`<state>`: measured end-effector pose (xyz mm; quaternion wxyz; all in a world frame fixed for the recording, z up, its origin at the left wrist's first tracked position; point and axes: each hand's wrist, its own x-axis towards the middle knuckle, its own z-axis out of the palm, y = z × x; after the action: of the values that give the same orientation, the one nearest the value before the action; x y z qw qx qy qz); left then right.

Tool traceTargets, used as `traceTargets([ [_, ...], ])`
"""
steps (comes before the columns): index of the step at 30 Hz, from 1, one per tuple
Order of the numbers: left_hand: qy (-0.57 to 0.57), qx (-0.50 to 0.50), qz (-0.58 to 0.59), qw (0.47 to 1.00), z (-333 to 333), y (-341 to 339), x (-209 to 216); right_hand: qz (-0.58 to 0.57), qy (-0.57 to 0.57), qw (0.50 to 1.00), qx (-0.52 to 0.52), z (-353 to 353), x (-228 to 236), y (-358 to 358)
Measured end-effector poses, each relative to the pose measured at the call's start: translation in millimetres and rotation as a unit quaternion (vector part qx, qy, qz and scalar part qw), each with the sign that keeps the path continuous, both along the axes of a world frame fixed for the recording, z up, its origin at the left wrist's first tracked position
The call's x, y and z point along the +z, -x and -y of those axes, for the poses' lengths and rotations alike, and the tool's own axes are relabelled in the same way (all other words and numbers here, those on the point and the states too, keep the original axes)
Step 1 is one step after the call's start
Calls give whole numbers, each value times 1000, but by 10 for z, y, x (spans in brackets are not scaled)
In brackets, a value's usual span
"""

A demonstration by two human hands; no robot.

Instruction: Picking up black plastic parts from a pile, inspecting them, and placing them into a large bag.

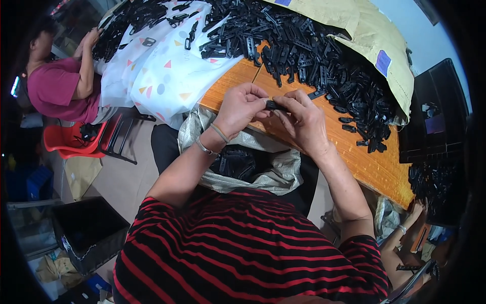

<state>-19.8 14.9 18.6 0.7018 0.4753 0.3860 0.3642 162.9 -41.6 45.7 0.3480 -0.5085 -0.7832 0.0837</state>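
Between my two hands, over the near edge of the wooden table, is a small black plastic part. My left hand pinches its left end between thumb and fingers. From the other side my right hand grips it too, fingers bent around it and partly hiding it. Right beyond my hands spreads a large heap of black plastic parts, long and short pieces mixed. Below my hands, an open woven sack lies across my lap with black pieces inside.
A person in a maroon shirt works at the far left by a patterned white cloth. A red chair and a black crate stand to my left. At lower right, another person's arm reaches toward more black parts.
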Motion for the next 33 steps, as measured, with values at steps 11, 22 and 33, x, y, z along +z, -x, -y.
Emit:
traceTargets([
  [11, 21, -10, 88, 996, 62, -3, 47, -328, 319, 889, 5, -19, -6, -99],
  [22, -190, 6, 6, 982, 230, -16, 128, -244, 224, 944, -2, -38, -83, -41],
  [33, -343, 3, -69, 937, 178, 52, 89, -218, 143, 965, 4, -61, -173, 35],
])
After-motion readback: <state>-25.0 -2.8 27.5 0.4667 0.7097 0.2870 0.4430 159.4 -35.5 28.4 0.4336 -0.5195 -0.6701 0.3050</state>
